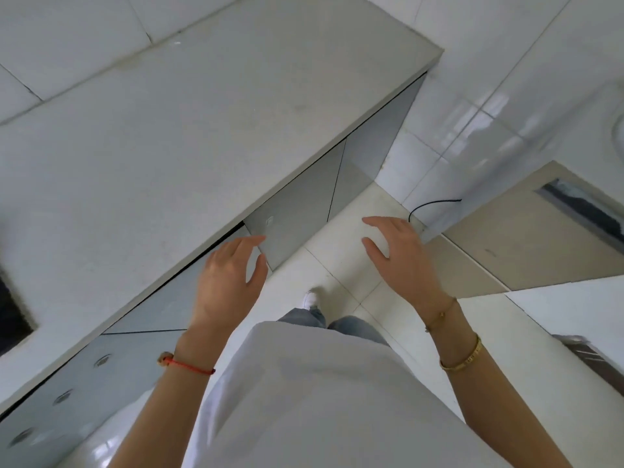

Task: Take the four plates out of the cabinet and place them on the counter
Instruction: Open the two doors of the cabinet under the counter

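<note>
A pale grey counter (189, 130) runs diagonally across the view, with grey cabinet doors (297, 211) below its front edge. No plates are in sight. My left hand (229, 275) hovers in front of a cabinet door, fingers relaxed and slightly spread, holding nothing. My right hand (398, 255) hangs over the floor to the right, fingers loosely extended and holding nothing. The door by my left hand looks slightly ajar at its upper edge, showing a dark gap.
White tiled floor (337, 265) lies below me, with my legs and a shoe (312, 298). A black cable (429, 206) runs along the floor near the wall. A brown threshold (526, 238) sits at right. A dark cutout (10, 312) marks the counter's left edge.
</note>
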Available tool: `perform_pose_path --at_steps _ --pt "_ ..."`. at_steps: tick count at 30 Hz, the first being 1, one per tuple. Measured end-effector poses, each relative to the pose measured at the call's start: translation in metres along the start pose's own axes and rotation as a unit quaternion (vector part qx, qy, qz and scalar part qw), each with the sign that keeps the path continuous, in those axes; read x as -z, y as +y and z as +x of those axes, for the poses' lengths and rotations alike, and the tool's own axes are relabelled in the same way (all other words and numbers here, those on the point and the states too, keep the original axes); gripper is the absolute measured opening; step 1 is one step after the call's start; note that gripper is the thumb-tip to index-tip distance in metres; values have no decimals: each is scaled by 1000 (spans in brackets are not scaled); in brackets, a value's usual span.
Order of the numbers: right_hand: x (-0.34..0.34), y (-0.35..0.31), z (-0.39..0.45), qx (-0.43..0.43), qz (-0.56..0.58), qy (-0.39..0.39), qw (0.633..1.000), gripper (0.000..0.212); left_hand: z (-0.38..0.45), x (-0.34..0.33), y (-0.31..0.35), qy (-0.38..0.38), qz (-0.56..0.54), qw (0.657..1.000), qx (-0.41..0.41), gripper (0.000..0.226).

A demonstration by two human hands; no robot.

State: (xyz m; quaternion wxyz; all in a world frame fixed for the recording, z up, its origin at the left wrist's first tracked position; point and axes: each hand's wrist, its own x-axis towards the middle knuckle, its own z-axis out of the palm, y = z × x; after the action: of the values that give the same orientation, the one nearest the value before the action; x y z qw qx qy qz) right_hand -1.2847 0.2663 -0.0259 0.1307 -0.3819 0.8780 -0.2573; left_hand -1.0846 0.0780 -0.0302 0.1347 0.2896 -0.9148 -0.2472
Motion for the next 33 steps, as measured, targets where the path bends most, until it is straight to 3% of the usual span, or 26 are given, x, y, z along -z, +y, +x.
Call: perform_pose_path --at_steps 7,16,23,33 --pt "20 18 88 96 -2 -61 994 33 33 -11 29 66 21 992 103 27" --pt "36 45 143 244 -23 -163 956 34 13 -43 77 159 33 955 247 29" --pt "26 60 151 275 -20 -198 941 33 -9 -74 101 175 29 931 319 29" --pt "-40 91 149 307 -12 -220 926 34 -27 -126 71 178 51 921 343 28"
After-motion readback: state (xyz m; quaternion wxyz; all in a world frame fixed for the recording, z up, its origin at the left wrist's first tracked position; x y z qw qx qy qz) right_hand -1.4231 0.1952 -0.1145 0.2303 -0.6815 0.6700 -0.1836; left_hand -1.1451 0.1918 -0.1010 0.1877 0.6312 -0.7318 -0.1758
